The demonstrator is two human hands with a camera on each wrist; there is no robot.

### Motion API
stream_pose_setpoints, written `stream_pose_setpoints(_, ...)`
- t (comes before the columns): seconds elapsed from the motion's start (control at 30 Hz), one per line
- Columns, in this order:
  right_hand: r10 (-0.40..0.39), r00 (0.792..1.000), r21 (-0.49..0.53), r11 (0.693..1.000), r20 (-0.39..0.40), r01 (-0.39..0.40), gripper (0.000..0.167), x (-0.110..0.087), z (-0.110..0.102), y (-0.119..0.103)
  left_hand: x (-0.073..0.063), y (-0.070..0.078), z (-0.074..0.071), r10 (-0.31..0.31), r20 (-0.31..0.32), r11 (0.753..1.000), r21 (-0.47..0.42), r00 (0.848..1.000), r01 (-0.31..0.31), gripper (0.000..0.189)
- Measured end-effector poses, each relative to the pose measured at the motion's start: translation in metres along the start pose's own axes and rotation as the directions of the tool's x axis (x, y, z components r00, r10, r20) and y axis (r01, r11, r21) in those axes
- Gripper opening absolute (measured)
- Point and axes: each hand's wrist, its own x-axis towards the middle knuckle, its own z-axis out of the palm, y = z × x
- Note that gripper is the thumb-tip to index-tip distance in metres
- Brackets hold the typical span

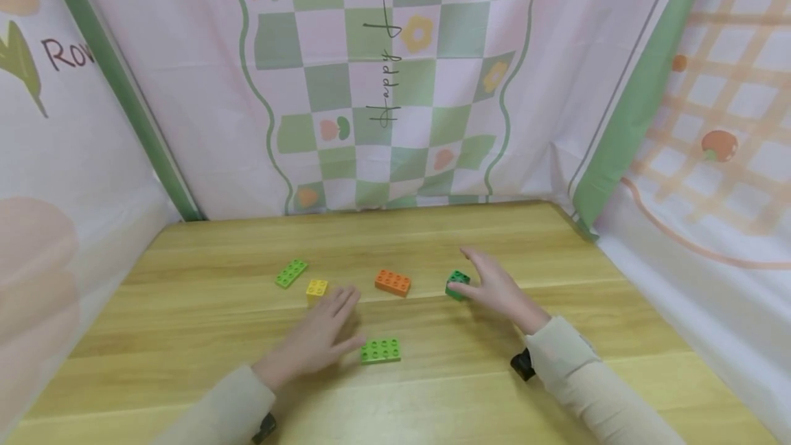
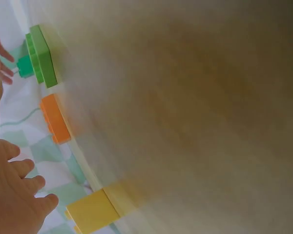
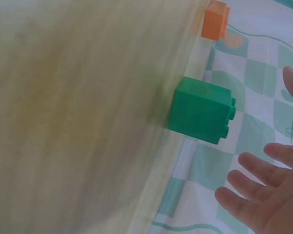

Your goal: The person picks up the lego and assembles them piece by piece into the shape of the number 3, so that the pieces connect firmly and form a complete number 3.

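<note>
Over the wood-grain counter (image 1: pixel 457 404), two bare hands with both grips spread.
Nearest, a studded light green brick (image 1: pixel 382 351) lies by the thumb of the left hand (image 1: pixel 312 342); its fingers partly hide the yellow block (image 1: pixel 317 287), whose smooth side the left wrist view bares. Fingers of the right hand (image 1: pixel 497 292) reach past the dark green block (image 1: pixel 458 278), apart from it in the right wrist view. Between lies an orange brick (image 1: pixel 393 283); beyond, a lime brick (image 1: pixel 291 273), seen only from the head.

1. Honey-toned wood-grain tabletop (image 1: pixel 445 239), pale sheen up close.
2. Pinkish-white fabric backdrop (image 1: pixel 389 81) right behind it, green checks, "Happy Life" running sideways lol.
3. Left: white fabric wall (image 1: pixel 93 156), tulip print.
4. Right: another fabric wall (image 1: pixel 692 108), orange plaid.
</note>
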Motion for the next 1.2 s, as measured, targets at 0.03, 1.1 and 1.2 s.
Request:
stream_pose_setpoints(0.03, 0.009, 1.0, 0.01, 1.0, 0.003, -0.009, 0.077, -0.001, 0.001, 0.001, 0.0, 0.0, 0.001, 0.001, 0.006, 1.0, 0.001, 1.0, -0.001, 0.076)
stream_pose_setpoints(1.1, 0.17, 0.979, 0.302, 0.933, 0.115, -0.198, 0.062, -0.001, 0.009, 0.022, -0.001, 0.005, 0.004, 0.017, 0.073, 0.996, -0.09, 0.997, -0.01, 0.056)
stream_pose_setpoints(1.2, 0.172, 0.978, 0.315, 0.928, 0.117, -0.2, 0.059, -0.001, 0.009, 0.022, 0.0, 0.005, 0.004, 0.001, 0.1, 0.986, -0.169, 0.995, 0.016, 0.053)
